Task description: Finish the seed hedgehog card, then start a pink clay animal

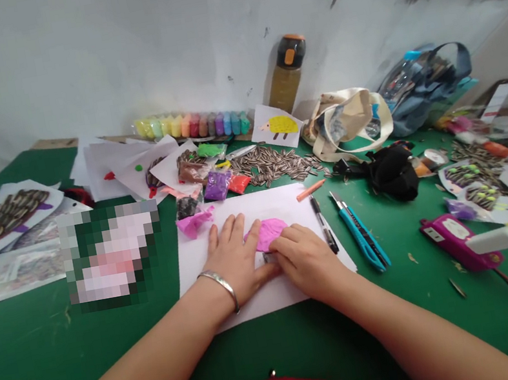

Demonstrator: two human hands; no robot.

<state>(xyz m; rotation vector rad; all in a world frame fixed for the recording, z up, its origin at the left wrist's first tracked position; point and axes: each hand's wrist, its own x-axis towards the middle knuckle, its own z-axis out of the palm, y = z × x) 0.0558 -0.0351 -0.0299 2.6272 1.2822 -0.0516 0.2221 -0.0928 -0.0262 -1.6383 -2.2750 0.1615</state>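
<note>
A flattened oval of bright pink modelling clay (269,233) lies on a white sheet of paper (259,304) in front of me. My left hand (234,249) is spread flat on the paper, its fingertips at the clay's left edge. The fingers of my right hand (297,254) are curled together at the clay's lower right edge. A small greyish piece (268,257) shows between my hands, mostly covered, and I cannot tell what it is. An orange pen (310,190) and a black pen (323,223) lie at the paper's right side.
A blue utility knife (361,233) lies right of the paper. Behind are a pile of sunflower seeds (273,163), clay packets (218,184) and a bottle (286,73). Seed-covered hedgehog pictures (13,216) lie left; a purple glue gun (462,241) lies right.
</note>
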